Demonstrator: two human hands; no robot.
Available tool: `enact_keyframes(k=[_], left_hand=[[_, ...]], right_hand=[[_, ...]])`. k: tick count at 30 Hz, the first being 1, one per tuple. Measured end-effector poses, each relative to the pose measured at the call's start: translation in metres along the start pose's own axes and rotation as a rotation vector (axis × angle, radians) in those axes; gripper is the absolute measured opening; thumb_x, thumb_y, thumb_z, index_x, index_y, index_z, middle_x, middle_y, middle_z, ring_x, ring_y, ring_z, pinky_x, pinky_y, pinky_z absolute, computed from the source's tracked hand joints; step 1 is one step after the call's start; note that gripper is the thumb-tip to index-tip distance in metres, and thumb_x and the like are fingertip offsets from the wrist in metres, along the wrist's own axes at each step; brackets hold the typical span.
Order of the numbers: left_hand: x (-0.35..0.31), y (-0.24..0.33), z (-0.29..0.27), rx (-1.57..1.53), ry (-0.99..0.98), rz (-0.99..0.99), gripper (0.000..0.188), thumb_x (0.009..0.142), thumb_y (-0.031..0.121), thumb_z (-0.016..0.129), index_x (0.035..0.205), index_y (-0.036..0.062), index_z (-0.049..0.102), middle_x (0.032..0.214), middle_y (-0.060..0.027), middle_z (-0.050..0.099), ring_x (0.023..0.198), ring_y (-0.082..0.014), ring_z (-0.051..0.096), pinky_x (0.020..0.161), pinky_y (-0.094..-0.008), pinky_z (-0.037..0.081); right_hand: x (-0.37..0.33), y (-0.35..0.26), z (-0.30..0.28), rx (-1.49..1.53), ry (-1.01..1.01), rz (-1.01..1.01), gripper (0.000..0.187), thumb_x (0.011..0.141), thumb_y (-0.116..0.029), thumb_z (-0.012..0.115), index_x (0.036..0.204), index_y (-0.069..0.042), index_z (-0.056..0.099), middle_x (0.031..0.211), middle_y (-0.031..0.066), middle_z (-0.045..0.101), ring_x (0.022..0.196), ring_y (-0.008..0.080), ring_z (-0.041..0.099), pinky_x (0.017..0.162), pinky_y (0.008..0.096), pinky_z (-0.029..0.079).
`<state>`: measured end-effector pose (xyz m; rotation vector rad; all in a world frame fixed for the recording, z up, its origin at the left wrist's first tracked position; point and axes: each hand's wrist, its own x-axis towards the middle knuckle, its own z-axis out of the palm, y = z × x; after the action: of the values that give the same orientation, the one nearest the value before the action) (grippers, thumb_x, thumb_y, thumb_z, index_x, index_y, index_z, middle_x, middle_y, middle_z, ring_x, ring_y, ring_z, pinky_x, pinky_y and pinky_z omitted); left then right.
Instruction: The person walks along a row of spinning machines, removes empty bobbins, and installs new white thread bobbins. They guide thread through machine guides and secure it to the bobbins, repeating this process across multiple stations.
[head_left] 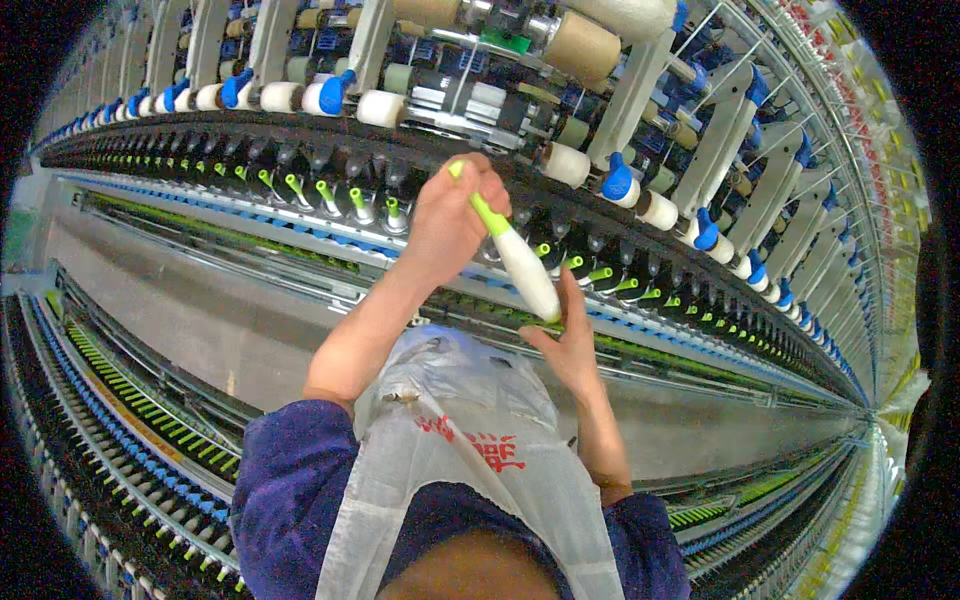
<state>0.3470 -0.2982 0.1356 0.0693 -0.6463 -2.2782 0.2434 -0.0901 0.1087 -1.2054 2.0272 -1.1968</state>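
My left hand (448,220) is closed around the bright green upper end of a spinning bobbin (527,272) wound with white yarn. The green tip pokes out above the fingers, and the wound body slants down to the right. Around its lower end is my right hand (572,345), thumb and fingers apart; whether they touch it I cannot tell. Behind the bobbin runs a row of spindles, with bare green tubes (358,203) standing on those to the left and more green tubes (600,274) to the right.
Above the spindle row are white rollers (381,108), blue-ended arms (620,180) and tan spools (582,46). A grey floor aisle (230,300) lies behind my body. A second machine with green tubes (150,390) curves along the lower left. I wear a translucent apron (455,375).
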Motion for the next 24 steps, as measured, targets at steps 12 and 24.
enact_keyframes(k=[12, 24], left_hand=[[-0.071, 0.039, 0.020, 0.572, -0.097, -0.098, 0.107, 0.073, -0.004, 0.071, 0.146, 0.0150, -0.005, 0.115, -0.0188, 0.057, 0.105, -0.0261, 0.059, 0.088, -0.0387, 0.049], [-0.077, 0.038, 0.015, 0.930, -0.106, -0.248, 0.104, 0.070, -0.001, 0.073, 0.148, 0.0108, 0.004, 0.106, -0.0113, 0.060, 0.093, -0.0157, 0.059, 0.080, -0.0302, 0.049]], right_hand=[[0.044, -0.064, 0.031, 0.252, 0.040, -0.258, 0.038, 0.096, -0.026, 0.048, 0.121, 0.002, 0.056, 0.096, 0.0037, 0.055, 0.091, 0.0106, 0.049, 0.077, 0.0252, 0.040], [0.066, -0.079, 0.060, 0.517, 0.205, -0.038, 0.013, 0.083, -0.006, 0.064, 0.071, 0.001, 0.063, 0.077, 0.0016, 0.054, 0.070, 0.0099, 0.048, 0.063, 0.0241, 0.039]])
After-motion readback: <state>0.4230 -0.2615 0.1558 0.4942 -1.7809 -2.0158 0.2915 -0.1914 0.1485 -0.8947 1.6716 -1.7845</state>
